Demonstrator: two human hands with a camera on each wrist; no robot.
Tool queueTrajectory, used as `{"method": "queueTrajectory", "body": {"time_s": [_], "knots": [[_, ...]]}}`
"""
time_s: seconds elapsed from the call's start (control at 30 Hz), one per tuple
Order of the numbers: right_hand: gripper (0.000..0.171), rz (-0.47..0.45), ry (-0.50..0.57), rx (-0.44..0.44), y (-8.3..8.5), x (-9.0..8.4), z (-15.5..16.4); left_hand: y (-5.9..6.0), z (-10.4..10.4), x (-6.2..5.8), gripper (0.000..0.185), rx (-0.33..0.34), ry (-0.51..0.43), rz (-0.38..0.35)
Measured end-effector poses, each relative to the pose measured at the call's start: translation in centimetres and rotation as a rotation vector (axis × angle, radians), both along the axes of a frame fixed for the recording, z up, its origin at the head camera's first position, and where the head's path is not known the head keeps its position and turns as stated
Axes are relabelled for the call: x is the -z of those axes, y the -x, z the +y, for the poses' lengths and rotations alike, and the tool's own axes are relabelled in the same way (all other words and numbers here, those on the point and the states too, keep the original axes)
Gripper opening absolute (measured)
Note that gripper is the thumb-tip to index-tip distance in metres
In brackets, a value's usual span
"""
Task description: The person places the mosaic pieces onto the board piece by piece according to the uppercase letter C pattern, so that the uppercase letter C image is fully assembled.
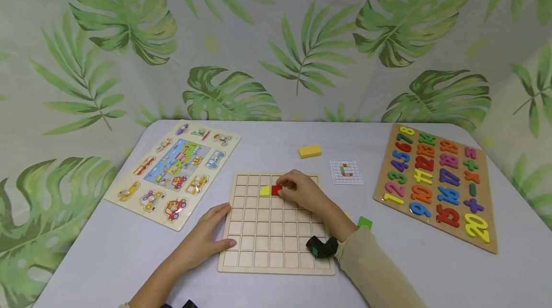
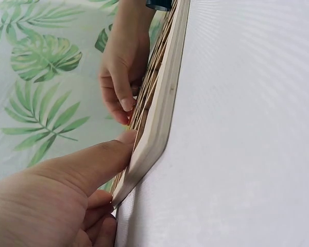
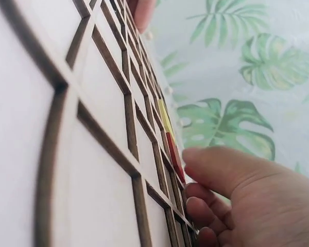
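Note:
A wooden grid board (image 1: 276,245) lies flat on the table in front of me. In its second row sit a yellow quarter-round piece (image 1: 264,190) and, right beside it, a red square piece (image 1: 276,190). My right hand (image 1: 286,189) reaches over the board and pinches the red piece with curled fingertips; the right wrist view shows the thumb (image 3: 221,167) against the red piece (image 3: 175,154), next to the yellow one (image 3: 165,119). My left hand (image 1: 221,225) lies flat at the board's left edge, its thumb (image 2: 100,159) pressing the rim (image 2: 162,98).
A vehicle peg puzzle (image 1: 172,171) lies at the left and a number puzzle (image 1: 440,183) at the right. Behind the board are a yellow block (image 1: 309,151) and a small pattern card (image 1: 346,172). A green block (image 1: 364,222) sits by my right forearm.

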State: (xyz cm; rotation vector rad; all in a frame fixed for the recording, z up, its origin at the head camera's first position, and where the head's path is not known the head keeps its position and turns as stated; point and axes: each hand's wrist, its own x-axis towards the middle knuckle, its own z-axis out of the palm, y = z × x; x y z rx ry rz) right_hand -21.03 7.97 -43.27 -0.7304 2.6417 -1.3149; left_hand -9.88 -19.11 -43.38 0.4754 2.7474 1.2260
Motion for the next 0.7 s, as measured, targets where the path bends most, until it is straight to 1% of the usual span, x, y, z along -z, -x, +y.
{"method": "queueTrajectory", "body": {"time_s": [0.13,0.23,0.33,0.43,0.57,0.63,0.7], "knots": [[0.018,-0.016,0.000,-0.013,0.0,0.0,0.1,0.0,0.0,-0.1,0.081,0.003,0.008,0.007],[0.023,-0.045,-0.013,-0.017,-0.3,-0.5,0.1,0.0,0.0,0.1,0.081,0.007,0.002,0.005],[0.031,-0.081,0.005,-0.017,-0.8,-2.0,0.3,0.0,0.0,0.2,0.080,0.010,-0.006,0.004],[0.042,-0.096,0.061,-0.029,-1.4,-3.9,1.2,0.0,0.0,0.2,0.081,0.010,-0.006,0.003],[0.048,-0.035,0.095,-0.037,-2.3,-5.9,3.5,0.0,0.0,0.2,0.081,0.008,0.001,0.003],[0.049,0.012,0.074,-0.033,-2.8,-6.4,4.9,0.0,0.0,0.2,0.081,0.007,0.006,0.004],[0.047,0.034,0.052,-0.019,-3.5,-6.6,6.3,0.1,-0.1,0.2,0.081,0.007,0.011,0.009]]}}
